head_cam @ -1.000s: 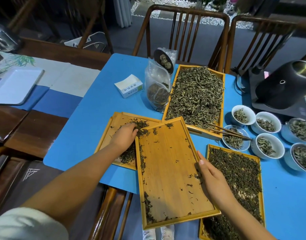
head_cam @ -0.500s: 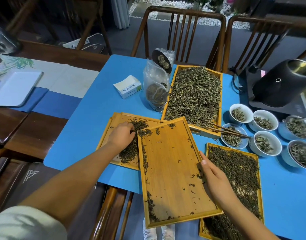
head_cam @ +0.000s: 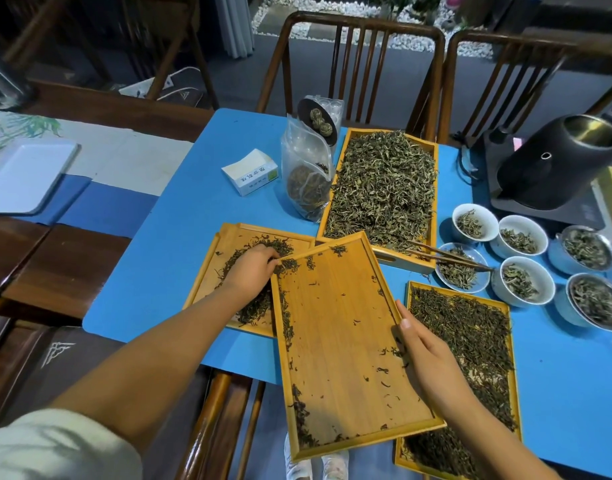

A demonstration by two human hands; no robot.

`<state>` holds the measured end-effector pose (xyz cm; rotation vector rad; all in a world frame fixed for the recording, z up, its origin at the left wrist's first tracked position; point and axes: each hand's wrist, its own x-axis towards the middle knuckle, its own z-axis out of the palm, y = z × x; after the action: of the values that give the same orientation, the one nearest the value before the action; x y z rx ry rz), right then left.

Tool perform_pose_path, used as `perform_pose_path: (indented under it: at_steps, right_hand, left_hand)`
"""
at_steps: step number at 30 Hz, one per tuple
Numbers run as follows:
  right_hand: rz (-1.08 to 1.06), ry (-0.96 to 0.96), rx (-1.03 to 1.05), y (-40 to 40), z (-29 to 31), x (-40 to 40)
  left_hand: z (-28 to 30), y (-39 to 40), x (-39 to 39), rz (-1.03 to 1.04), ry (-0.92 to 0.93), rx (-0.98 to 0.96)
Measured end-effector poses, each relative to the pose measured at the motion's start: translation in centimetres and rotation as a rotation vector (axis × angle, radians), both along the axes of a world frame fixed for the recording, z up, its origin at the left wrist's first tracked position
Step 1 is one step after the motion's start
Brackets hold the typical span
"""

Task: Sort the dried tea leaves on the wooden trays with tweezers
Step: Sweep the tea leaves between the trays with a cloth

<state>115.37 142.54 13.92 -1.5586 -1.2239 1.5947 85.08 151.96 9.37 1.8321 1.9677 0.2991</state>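
Note:
A nearly bare wooden tray (head_cam: 346,341) lies tilted across the others, with dark tea leaves (head_cam: 287,317) gathered along its left rim. My right hand (head_cam: 425,355) grips its right edge, thumb on the rim. My left hand (head_cam: 252,268) lies over the left tray (head_cam: 224,244), its fingers curled into the leaves at the tilted tray's far-left corner. A tray of dark leaves (head_cam: 470,327) sits to the right, and a large tray of green leaves (head_cam: 384,185) lies behind. Bamboo tweezers (head_cam: 450,258) rest untouched across that tray's rim and a bowl.
Several bowls of leaves (head_cam: 519,282) stand at the right beside a black kettle (head_cam: 557,161). A plastic bag (head_cam: 304,174) and a small white box (head_cam: 250,173) sit behind the left tray. Two wooden chairs (head_cam: 363,64) stand beyond the blue mat (head_cam: 159,258).
My left hand's fingers have curled in at the tilted tray's far-left corner. The tilted tray and my right hand have barely moved.

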Motion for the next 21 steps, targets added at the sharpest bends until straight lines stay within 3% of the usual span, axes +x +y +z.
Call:
perform_pose_path:
  at_steps: [21]
  right_hand:
    - [-0.182, -0.151, 0.002, -1.6, 0.9, 4.5]
  left_hand:
    - [-0.4, -1.9, 2.6, -0.042, -0.045, -0.007]
